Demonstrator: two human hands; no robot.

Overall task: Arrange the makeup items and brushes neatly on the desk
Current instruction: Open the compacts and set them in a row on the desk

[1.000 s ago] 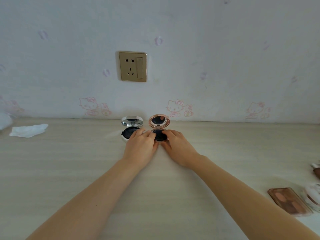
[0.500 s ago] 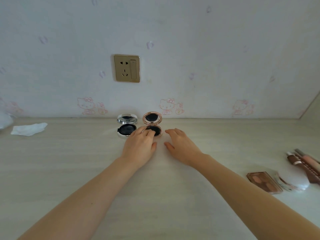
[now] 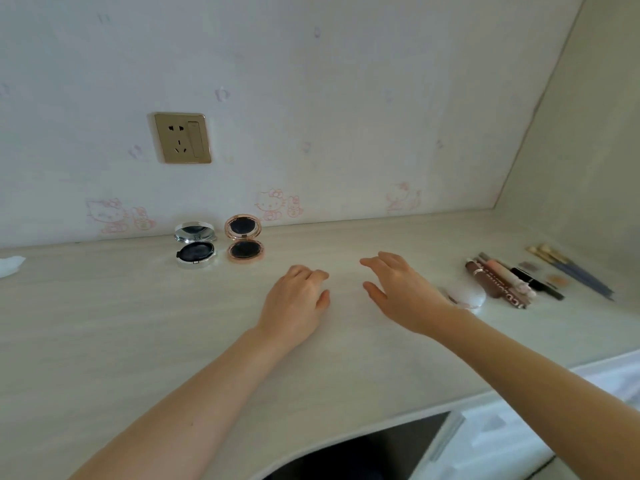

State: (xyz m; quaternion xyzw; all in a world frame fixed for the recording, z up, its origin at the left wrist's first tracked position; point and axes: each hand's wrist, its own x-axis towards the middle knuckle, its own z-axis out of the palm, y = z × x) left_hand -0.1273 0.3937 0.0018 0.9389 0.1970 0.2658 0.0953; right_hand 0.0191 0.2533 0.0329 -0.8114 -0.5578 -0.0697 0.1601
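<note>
**Desk:** What is seen nearest the camera?

**Caption writer:** Two bare forearms are stretched over the pale counter (image 3: pixel 104 341). The left hand (image 3: pixel 294 299) is held low over the surface, fingers loosely curled, nothing gripped. The right hand (image 3: pixel 398 292) is spread, fingers relaxed, and nothing is held in it either.

**Desk:** And what has changed in the last second?

**Caption writer:** A second ago both hands were pressed around the rose-gold compact (image 3: pixel 244 239). That compact has since been let go and the hands have been drawn back and to the right. It is now left standing open just beside the silver compact (image 3: pixel 195 245), both set near the wall with mirrors raised, well apart from either hand.

**Desk:** What does that mean for the tidying?

**Caption writer:** The pair of compacts can be judged as placed. The view has also been swung right, so the unsorted pile is brought in: a round powder puff (image 3: pixel 467 296) just past the right wrist, a cluster of tubes (image 3: pixel 498 282) beyond it, and brushes (image 3: pixel 571 271) farthest right. These are lying loosely angled, some touching. The next pick is probably to be made there, the right hand being nearest.

**Desk:** Anything else?

**Caption writer:** A crumpled tissue (image 3: pixel 10 265) is seen at far left, a wall socket (image 3: pixel 182 137) above the compacts.
</note>
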